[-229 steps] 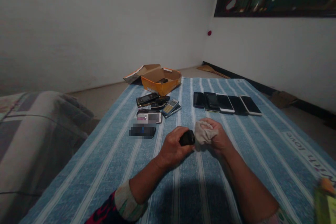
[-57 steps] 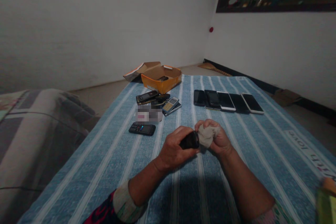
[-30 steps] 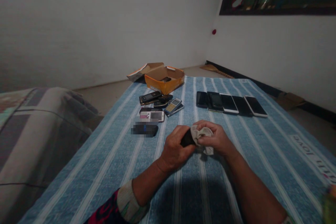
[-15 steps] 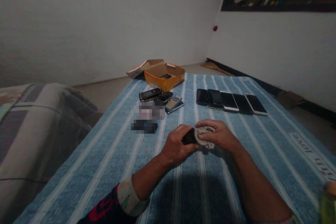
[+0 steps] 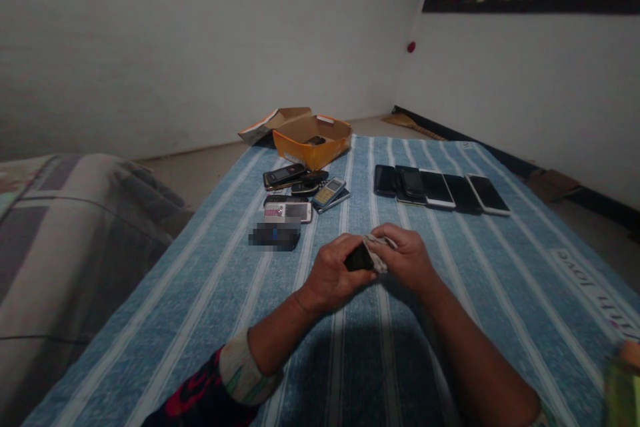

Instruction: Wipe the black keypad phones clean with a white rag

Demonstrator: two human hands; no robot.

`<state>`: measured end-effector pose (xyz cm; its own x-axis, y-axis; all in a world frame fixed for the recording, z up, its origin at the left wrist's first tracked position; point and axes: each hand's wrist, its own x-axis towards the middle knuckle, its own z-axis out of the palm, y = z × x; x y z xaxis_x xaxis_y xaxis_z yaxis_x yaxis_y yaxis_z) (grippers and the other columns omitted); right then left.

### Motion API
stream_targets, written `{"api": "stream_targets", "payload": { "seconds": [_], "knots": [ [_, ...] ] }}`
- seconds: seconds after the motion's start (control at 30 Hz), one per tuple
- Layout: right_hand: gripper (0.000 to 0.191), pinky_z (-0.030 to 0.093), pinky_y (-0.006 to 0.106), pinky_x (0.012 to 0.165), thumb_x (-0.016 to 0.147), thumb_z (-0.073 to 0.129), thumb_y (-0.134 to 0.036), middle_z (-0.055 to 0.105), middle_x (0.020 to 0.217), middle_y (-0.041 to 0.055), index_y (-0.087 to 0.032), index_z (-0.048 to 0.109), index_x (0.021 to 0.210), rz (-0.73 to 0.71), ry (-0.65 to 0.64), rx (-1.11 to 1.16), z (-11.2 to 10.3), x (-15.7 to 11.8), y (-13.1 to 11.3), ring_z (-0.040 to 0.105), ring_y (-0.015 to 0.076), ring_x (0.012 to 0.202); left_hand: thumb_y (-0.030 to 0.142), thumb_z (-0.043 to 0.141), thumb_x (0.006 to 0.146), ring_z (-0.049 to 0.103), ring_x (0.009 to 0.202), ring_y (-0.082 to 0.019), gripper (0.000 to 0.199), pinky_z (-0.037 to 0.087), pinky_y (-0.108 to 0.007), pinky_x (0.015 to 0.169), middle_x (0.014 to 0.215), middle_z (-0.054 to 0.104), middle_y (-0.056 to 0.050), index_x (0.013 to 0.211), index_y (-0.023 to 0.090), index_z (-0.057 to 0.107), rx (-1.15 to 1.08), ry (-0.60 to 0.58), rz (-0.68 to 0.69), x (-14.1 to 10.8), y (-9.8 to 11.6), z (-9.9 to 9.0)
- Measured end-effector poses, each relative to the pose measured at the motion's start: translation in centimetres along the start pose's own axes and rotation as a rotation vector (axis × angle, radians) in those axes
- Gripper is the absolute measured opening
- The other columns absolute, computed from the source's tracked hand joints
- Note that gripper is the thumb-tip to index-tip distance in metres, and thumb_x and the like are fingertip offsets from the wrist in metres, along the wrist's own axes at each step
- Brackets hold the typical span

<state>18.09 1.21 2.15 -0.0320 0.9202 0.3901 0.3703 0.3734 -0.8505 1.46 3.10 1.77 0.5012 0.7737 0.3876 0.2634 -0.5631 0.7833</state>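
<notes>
My left hand is wrapped round a small black device, which looks like a phone, above the blue striped cloth. My right hand pinches a crumpled light cloth against the device's right end. Beyond my left hand lie several old phones, among them a silver keypad phone and a white-and-pink phone. Farther right, several phones form a row, with a white-edged one at its right end.
An open orange box stands at the far end, holding a dark item, with its lid behind it. A covered piece of furniture is at the left. Something green shows at the lower right edge.
My right hand has moved left, closer to my left hand. The light cloth, spread in a ring around its fingers before, is now bunched against the device. The view has tilted slightly.
</notes>
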Motion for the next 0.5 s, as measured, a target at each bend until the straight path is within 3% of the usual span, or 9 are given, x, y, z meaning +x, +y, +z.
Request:
{"api": "stream_targets", "payload": {
  "seconds": [0.17,0.3,0.5],
  "knots": [
    [0.013,0.042,0.026,0.064,0.086,0.055,-0.021,0.061,0.068,0.0009,-0.019,0.062,0.076,-0.163,0.173,-0.293,0.8,0.2,0.8,0.057,0.0142,0.064,0.019,0.080,0.062,0.062,0.085,-0.019,0.043,0.049,-0.031,0.079,0.091,0.067,-0.003,0.102,0.017,0.065,0.009,-0.052,-0.009,-0.1,0.1,0.6],
    [0.014,0.044,0.027,0.067,0.089,0.051,-0.021,0.063,0.073,0.0028,-0.020,0.064,0.083,-0.207,0.235,-0.389,0.5,0.1,1.2,0.057,0.0154,0.067,0.022,0.082,0.059,0.061,0.082,-0.019,0.042,0.048,-0.031,0.076,0.087,0.066,-0.002,0.097,0.018,0.066,0.014,-0.008,-0.083,0.1,0.1,0.7],
    [0.020,0.043,0.027,0.066,0.092,0.048,-0.022,0.059,0.072,0.0028,-0.020,0.067,0.088,-0.268,-0.042,-0.305,-0.3,0.2,-0.4,0.056,0.0153,0.070,0.023,0.078,0.063,0.061,0.081,-0.019,0.037,0.048,-0.031,0.076,0.086,0.066,-0.002,0.097,0.017,0.069,-0.082,0.036,-0.169,0.2,-0.5,0.4]
  ]
}}
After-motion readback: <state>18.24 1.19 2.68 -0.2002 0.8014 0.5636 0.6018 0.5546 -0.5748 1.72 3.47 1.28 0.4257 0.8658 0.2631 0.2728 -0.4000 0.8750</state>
